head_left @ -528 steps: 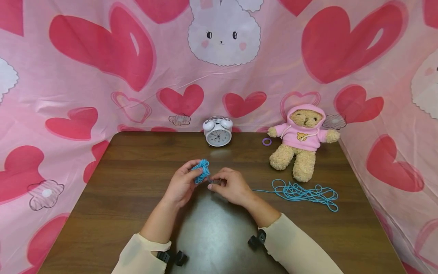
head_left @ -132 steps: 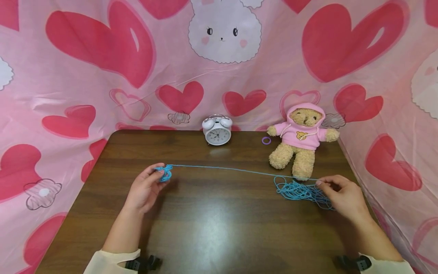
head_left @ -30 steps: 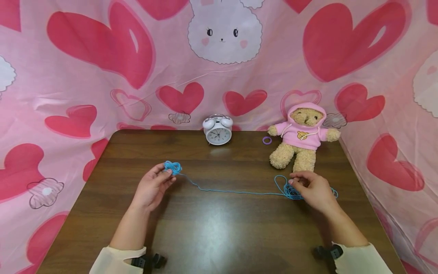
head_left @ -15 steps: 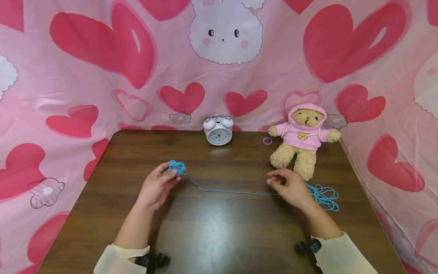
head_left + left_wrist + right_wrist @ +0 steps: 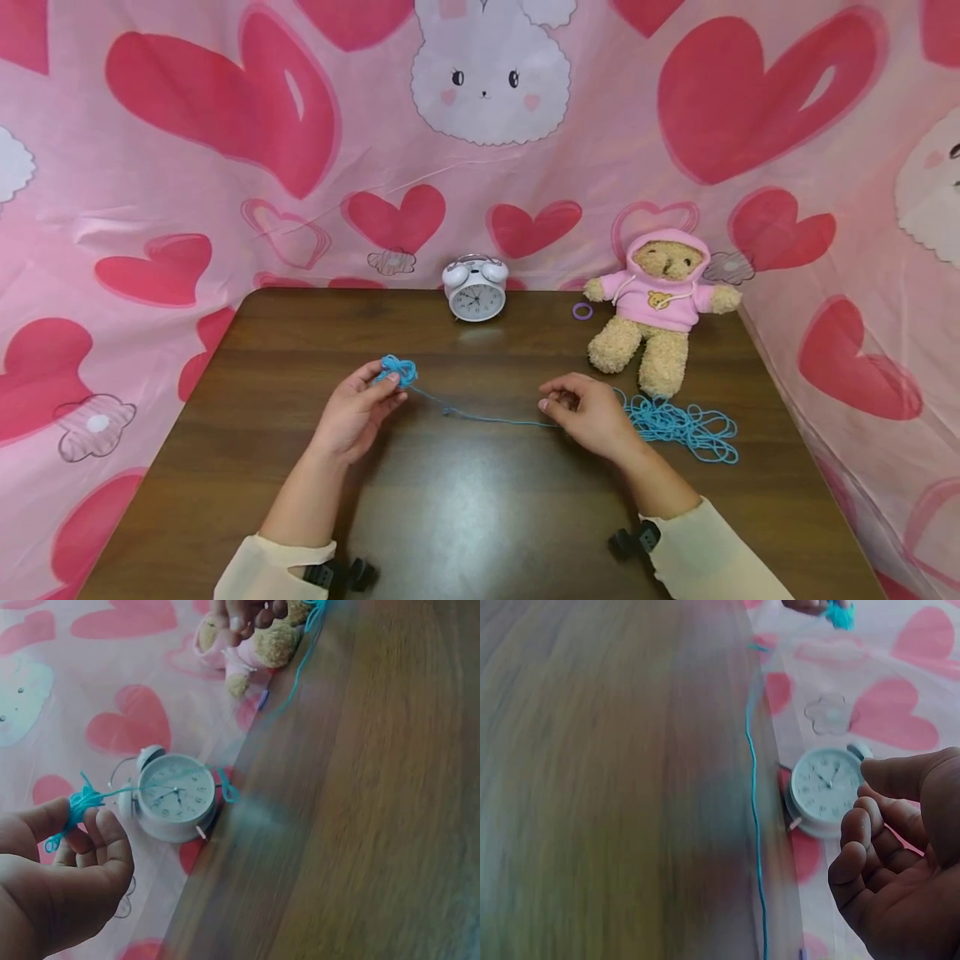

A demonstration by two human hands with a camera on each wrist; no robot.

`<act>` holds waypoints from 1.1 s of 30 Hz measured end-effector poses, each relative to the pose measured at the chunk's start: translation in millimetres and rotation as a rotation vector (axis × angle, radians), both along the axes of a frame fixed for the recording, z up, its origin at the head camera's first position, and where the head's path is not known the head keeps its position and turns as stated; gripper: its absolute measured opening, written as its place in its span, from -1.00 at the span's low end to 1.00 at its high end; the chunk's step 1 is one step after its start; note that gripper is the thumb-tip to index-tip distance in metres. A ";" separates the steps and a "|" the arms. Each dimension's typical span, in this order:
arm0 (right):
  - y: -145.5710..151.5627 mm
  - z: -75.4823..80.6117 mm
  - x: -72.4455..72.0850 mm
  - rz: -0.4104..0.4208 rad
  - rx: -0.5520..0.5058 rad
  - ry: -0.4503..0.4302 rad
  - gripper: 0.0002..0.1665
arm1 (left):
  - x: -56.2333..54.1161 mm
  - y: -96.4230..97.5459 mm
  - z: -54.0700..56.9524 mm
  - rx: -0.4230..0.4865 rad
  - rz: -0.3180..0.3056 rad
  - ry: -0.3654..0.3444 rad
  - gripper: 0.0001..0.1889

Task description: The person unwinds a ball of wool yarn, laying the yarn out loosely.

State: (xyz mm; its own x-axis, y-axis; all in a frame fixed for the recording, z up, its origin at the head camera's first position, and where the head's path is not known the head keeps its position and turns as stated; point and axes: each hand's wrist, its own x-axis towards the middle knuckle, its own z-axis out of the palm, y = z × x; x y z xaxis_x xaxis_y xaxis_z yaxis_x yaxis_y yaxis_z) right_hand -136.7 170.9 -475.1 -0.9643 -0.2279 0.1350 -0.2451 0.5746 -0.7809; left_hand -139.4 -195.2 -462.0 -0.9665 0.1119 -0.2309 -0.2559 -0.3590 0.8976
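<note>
My left hand (image 5: 356, 412) pinches a small looped bundle of blue yarn (image 5: 400, 371) between thumb and fingers, held up over the table. In the left wrist view the bundle (image 5: 79, 810) sticks out on both sides of the fingertips. From it a single strand (image 5: 495, 419) runs right, with a small kink near its left part, and passes behind my right hand (image 5: 596, 417). That hand hovers above the strand with loosely bent fingers and nothing in them; the right wrist view shows the strand (image 5: 754, 802) apart from the fingers. A loose tangle of yarn (image 5: 686, 429) lies beyond it.
A white alarm clock (image 5: 476, 289) stands at the table's back edge. A teddy bear (image 5: 660, 312) in a pink hoodie sits at the back right, its foot close to the yarn tangle. Beside it lies a purple ring (image 5: 582, 311). Pink heart-printed cloth (image 5: 510, 175) hangs behind.
My right hand has come left from the tangle, having let go of the strand it held stretched earlier. My left hand has shifted slightly right with the bundle. The strand now hangs slack.
</note>
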 end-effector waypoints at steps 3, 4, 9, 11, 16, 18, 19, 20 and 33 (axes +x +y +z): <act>-11.8 0.8 -2.1 0.018 -0.009 -0.005 -0.81 | -0.8 4.4 0.1 0.003 -0.003 0.002 -0.78; -15.5 1.3 -3.0 0.024 -0.014 -0.004 -0.81 | -1.1 5.9 0.3 0.003 -0.007 0.002 -0.78; -34.4 3.5 -5.8 0.052 -0.045 0.000 -0.78 | -2.1 14.6 1.1 -0.004 -0.016 0.002 -0.80; -42.4 3.4 -5.6 0.063 -0.061 0.000 -0.78 | -1.6 17.6 0.9 -0.006 -0.024 0.000 -0.79; -63.8 0.0 -3.0 0.105 -0.093 0.004 -0.79 | 1.5 23.2 -0.9 -0.008 -0.038 -0.010 -0.79; -72.0 -0.9 -2.1 0.123 -0.096 0.002 -0.78 | 2.4 25.3 -2.1 -0.009 -0.037 -0.015 -0.79; -75.9 -0.9 -1.7 0.131 -0.094 0.001 -0.77 | 2.6 26.4 -2.8 -0.009 -0.038 -0.016 -0.79; -79.5 -1.0 -1.5 0.139 -0.094 0.001 -0.75 | 2.8 27.6 -3.3 -0.008 -0.038 -0.016 -0.79; -112.9 2.5 -6.7 0.164 -0.106 0.087 -0.76 | 0.1 43.4 -3.7 0.034 -0.070 0.010 -0.85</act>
